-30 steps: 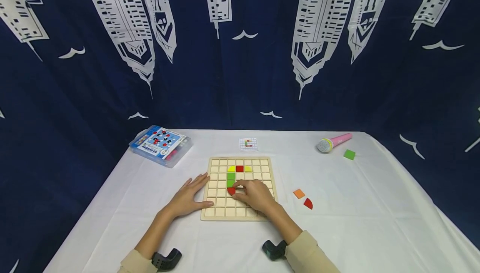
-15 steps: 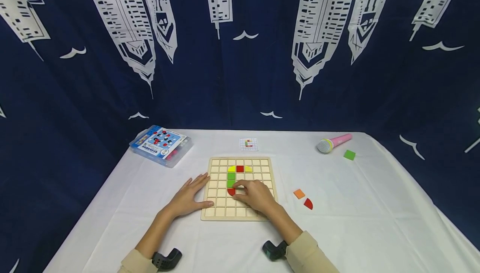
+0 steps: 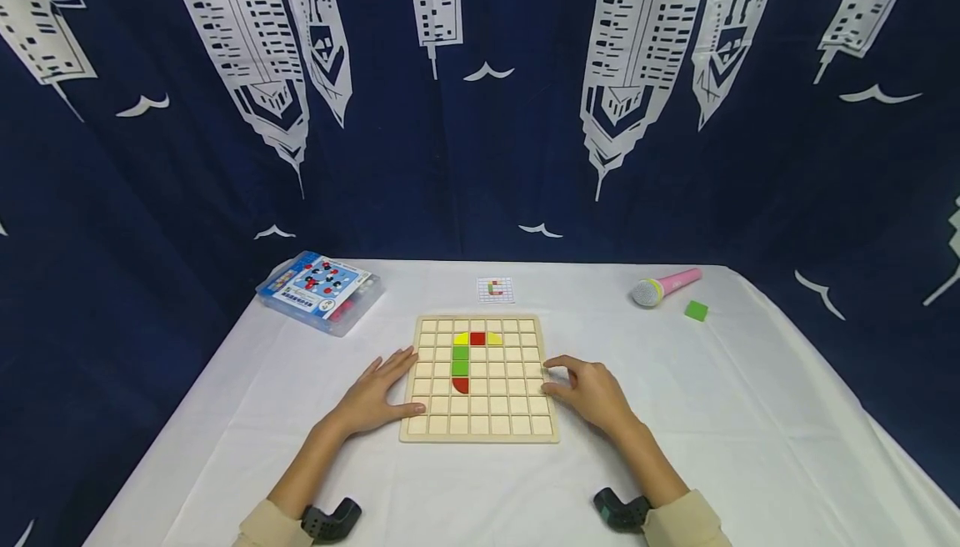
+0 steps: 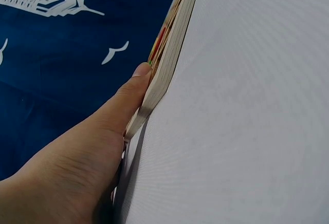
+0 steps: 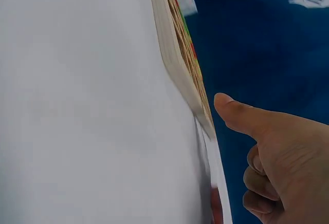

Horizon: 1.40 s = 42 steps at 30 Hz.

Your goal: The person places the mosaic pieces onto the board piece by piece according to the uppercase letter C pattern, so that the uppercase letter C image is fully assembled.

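Note:
A wooden grid board (image 3: 510,426) lies on the table. Its tiles are two yellow pieces with a curved edge, a red square (image 3: 477,338) between them, two green squares (image 3: 460,361) below the left yellow one, then a red quarter-circle (image 3: 461,385). My left hand (image 3: 375,397) rests with spread fingers on the board's left edge. At the right edge is my right hand (image 3: 596,397), thumb and index finger apart, no tile visible between them; its other fingers bend inward. It covers the spot of the loose tiles; a red bit (image 5: 216,206) shows below it in the right wrist view.
Behind the board lies a small pattern card (image 3: 496,289). At the back left is a clear plastic case (image 3: 322,290) with a blue label. A pink toy microphone (image 3: 667,286) and a loose green square (image 3: 696,310) lie at the back right.
My right hand has left the red quarter-circle on the board and moved right, past the board's edge, now hiding the loose orange and red tiles. My left hand has stayed put.

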Available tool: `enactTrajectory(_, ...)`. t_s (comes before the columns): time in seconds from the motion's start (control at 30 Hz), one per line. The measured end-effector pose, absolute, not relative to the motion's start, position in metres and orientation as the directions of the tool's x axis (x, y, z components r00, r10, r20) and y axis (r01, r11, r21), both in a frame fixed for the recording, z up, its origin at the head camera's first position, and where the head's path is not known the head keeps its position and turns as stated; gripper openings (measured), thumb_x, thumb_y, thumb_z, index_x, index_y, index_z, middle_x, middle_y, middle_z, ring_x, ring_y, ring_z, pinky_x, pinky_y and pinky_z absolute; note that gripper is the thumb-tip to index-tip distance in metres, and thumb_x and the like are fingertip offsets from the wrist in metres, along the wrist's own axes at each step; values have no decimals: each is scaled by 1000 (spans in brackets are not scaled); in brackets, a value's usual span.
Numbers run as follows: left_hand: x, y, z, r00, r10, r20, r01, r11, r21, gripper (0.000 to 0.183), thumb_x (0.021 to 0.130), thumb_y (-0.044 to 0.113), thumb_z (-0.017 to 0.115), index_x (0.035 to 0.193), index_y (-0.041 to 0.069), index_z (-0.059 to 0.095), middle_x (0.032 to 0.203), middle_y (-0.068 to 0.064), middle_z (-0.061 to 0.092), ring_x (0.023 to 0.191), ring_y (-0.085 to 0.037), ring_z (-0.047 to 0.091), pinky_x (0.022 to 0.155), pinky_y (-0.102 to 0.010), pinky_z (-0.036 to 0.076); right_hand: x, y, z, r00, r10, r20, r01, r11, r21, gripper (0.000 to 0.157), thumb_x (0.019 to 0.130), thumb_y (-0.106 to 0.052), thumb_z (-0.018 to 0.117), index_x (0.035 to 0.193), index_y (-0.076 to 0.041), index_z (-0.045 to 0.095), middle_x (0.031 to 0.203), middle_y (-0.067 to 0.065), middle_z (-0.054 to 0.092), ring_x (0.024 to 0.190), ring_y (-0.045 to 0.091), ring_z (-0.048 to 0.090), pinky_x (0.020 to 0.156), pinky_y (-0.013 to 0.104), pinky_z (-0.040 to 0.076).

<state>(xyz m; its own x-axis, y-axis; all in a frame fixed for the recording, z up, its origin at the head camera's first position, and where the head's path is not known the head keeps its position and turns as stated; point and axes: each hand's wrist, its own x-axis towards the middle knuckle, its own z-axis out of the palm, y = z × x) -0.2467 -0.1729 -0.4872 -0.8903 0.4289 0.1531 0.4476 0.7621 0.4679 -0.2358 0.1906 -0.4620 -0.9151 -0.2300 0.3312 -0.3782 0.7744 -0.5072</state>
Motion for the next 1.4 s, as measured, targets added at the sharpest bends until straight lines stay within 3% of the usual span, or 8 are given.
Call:
enactTrajectory(0.23, -247, -173, -488, -891, 427, 153, 446, 761, 470, 94, 74, 63, 63, 144, 8, 32, 150, -6, 26, 138, -26, 19, 113, -44, 8, -227, 234, -467, -919, -159, 360, -330, 809, -486, 37, 71, -31, 80, 102, -14, 69, 53, -9, 37, 47, 5, 30, 41, 22, 27)
enactTrajectory(0.43, -247, -173, -489, -890, 430, 153, 448, 759, 473, 94, 74, 63, 63, 144, 8, 32, 150, -6, 25, 138, -25, 19, 113, -43, 7, -224, 249, -469, -942, -144, 304, -273, 855, -441, 39, 72, -29, 79, 104, -11, 68, 53, -7, 38, 47, 8, 31, 41, 22, 25)
enactTrajectory(0.7, -247, -172, -487, -886, 436, 157, 454, 752, 478, 93, 74, 60, 64, 144, 7, 32, 150, -7, 26, 138, -25, 19, 113, -44, 8, -227, 259, -467, -967, -78, 244, -186, 867, -463, 29, 75, -28, 76, 97, -10, 70, 53, -4, 37, 48, 11, 32, 42, 24, 23)
enactTrajectory(1.0, -246, -173, -486, -890, 430, 155, 448, 753, 483, 94, 74, 60, 65, 144, 6, 32, 150, -7, 26, 138, -26, 19, 113, -44, 8, -234, 205, -457, -921, -203, 334, -356, 788, -502, 28, 75, -34, 76, 95, -16, 71, 49, -8, 35, 44, 5, 28, 40, 22, 23)
enactTrajectory(1.17, -245, -174, -487, -887, 433, 161, 452, 746, 489, 94, 74, 60, 64, 143, 6, 32, 150, -8, 26, 138, -26, 19, 112, -44, 8, -238, 161, -456, -909, -272, 315, -406, 751, -522, 29, 74, -37, 76, 95, -18, 71, 48, -10, 35, 45, 4, 27, 41, 21, 24)
enactTrajectory(1.4, -247, -173, -487, -881, 442, 168, 464, 743, 481, 94, 74, 61, 64, 144, 7, 32, 150, -7, 26, 138, -26, 19, 112, -45, 7, -241, 119, -463, -871, -360, 334, -485, 736, -472, 27, 76, -39, 74, 94, -19, 70, 46, -13, 34, 44, 1, 28, 41, 19, 26)
